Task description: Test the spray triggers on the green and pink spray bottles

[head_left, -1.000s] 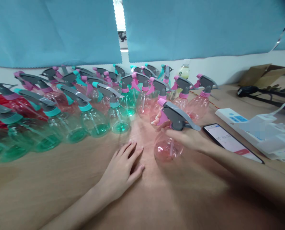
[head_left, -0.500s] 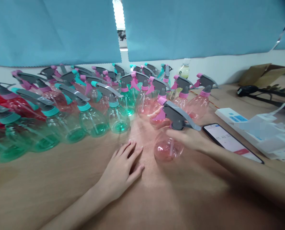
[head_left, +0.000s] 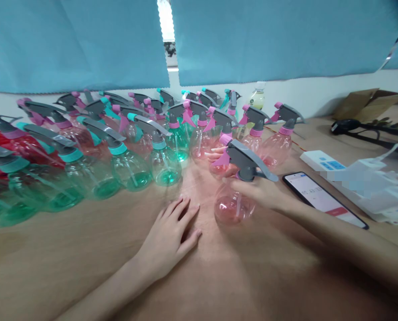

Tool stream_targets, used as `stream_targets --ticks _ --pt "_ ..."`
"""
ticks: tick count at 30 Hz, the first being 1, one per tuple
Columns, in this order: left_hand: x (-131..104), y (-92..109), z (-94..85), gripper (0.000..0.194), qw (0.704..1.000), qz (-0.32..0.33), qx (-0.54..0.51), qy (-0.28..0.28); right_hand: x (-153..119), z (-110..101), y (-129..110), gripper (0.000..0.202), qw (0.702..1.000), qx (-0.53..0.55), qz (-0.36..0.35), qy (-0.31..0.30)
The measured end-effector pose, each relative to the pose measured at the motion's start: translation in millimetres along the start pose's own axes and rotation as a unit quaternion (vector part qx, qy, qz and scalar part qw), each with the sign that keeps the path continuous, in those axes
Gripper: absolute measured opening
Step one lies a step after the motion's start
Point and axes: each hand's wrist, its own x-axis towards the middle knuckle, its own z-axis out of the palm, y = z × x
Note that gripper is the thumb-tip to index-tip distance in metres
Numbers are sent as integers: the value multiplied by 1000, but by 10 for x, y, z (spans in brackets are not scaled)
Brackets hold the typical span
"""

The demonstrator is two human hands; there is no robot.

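A clear pink spray bottle [head_left: 234,209] with a grey and pink trigger head stands upright on the wooden table. My right hand [head_left: 255,189] is around its neck, thumb on the near side and fingers reaching behind; the bottle partly hides the fingers. To the left, my left hand [head_left: 172,227] lies flat on the table with its fingers spread, holding nothing. Beyond it stands a green spray bottle [head_left: 165,167] with a teal collar. Just behind the held bottle, another pink spray bottle [head_left: 220,120] is partly hidden.
Several green and pink spray bottles [head_left: 132,169] stand in rows along the left and back. At the right lie a phone [head_left: 322,200], a white power strip [head_left: 346,183] and black glasses [head_left: 349,127]. A cardboard box [head_left: 366,104] sits at the back right, and a blue curtain [head_left: 285,40] hangs behind.
My right hand and the pink spray bottle have shifted very slightly left. Its fingertips stick out a little further behind the trigger. My left hand stays put.
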Motion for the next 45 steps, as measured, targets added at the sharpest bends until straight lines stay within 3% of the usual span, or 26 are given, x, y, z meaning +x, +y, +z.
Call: stream_targets --ticks 15,30,37,45 --pt "-4 -2 8 49 1000 0 -7 4 2 3 -12 39 999 36 10 7" --pt "-1 3 6 48 1000 0 -17 7 -5 0 -16 18 999 39 37 8" --pt "0 15 -12 49 1000 -7 -13 -2 6 -10 -31 26 999 26 26 9" --pt "1 0 -4 48 1000 -3 -7 2 7 -5 -17 15 999 19 27 17"
